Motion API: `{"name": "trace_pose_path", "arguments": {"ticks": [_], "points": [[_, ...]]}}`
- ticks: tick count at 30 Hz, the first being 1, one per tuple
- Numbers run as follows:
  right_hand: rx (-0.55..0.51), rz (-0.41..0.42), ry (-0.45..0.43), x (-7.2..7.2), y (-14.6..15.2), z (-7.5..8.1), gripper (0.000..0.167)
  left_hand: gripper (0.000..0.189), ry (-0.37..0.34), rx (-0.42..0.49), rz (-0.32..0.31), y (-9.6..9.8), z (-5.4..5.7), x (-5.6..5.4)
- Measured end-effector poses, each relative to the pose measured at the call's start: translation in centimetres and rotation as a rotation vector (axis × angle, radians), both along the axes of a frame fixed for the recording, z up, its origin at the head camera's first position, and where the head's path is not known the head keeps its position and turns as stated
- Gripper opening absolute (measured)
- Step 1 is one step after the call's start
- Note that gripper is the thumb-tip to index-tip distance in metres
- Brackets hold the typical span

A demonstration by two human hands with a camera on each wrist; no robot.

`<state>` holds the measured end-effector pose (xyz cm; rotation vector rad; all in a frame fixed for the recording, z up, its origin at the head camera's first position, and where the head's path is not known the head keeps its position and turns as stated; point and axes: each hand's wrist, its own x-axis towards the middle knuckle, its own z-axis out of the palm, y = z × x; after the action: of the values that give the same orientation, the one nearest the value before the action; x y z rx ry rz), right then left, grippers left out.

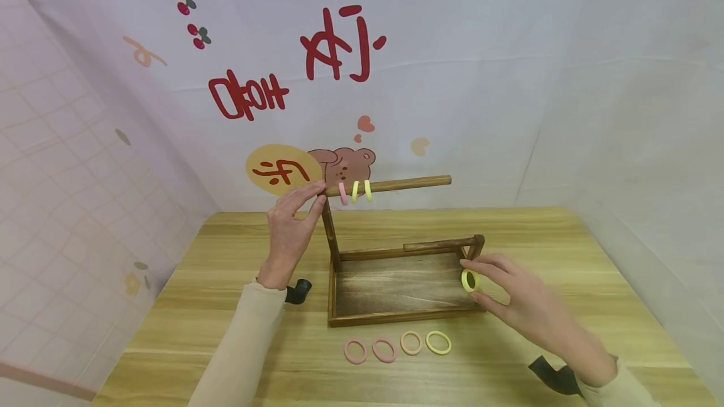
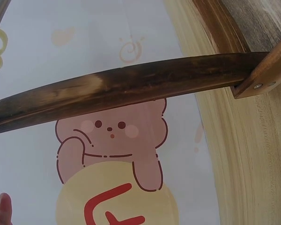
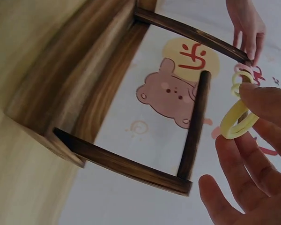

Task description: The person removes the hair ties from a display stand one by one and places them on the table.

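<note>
Both hands are busy from where I stand: the right hand (image 1: 526,297) pinches a yellow ring (image 3: 230,118) between thumb and fingertips, holding it up by the right end of a wooden stand (image 1: 396,318), while the left hand (image 1: 288,228) has thumb and fingers closed about the stand's top left corner. Cream sleeves (image 1: 234,347) reach down the forearms.

Closest on the table (image 1: 181,319), a loose row lies in front of the stand: a pink ring (image 1: 355,363), another pink ring (image 1: 387,361), a peach ring (image 1: 411,353) and a yellow-green ring (image 1: 442,353), none touching.

Behind them sits the stand's shallow base. Its short post (image 1: 476,247), at the right, carries a lower rod (image 1: 435,246) pointing left; the tall post (image 1: 330,231), at the left, carries an upper rod (image 1: 407,184) pointing right. Three rings (image 1: 368,190) hang on that upper one near the left hand: pink, then two yellow.

Farthest back is a pale cloth (image 1: 452,80), printed with a bear (image 1: 347,165), red lettering (image 1: 364,49) and cherries.
</note>
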<state>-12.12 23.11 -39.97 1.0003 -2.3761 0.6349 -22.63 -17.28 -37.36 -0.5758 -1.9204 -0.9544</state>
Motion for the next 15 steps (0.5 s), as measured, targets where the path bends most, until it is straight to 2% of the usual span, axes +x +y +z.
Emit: {"name": "trace_pose_path", "arguments": {"ticks": [4,12,15], "points": [[0.020,-0.008,-0.002,0.6,-0.1,-1.1,0.044,0.025,0.006,0.002,0.001,0.0,0.0,0.0],[0.009,0.076,0.029,0.9,-0.3,-3.3,0.049,0.025,0.003,0.003,-0.005,0.0,-0.1,-0.1],[0.019,0.092,0.035,1.0,-0.3,-4.2,0.046,0.025,0.004,0.005,-0.010,0.0,-0.1,0.0]]}}
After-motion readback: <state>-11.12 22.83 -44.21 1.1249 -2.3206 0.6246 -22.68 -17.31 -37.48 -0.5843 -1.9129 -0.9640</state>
